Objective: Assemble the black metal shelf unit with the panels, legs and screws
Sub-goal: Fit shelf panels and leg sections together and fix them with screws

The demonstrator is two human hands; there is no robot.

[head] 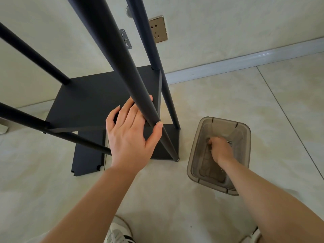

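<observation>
The left hand (130, 135) grasps a black leg (112, 55) of the shelf unit (91, 100) at ten o'clock. The right hand (220, 149), fingers curled, reaches among screws (229, 142) inside the bin (194, 165) at three o'clock.

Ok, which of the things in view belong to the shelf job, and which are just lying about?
Job:
- shelf frame, steadied by the left hand on a leg
- spare panel on the floor
- plastic tub the right hand reaches into; screws inside

Lying about:
- wall socket
- shoes
</observation>
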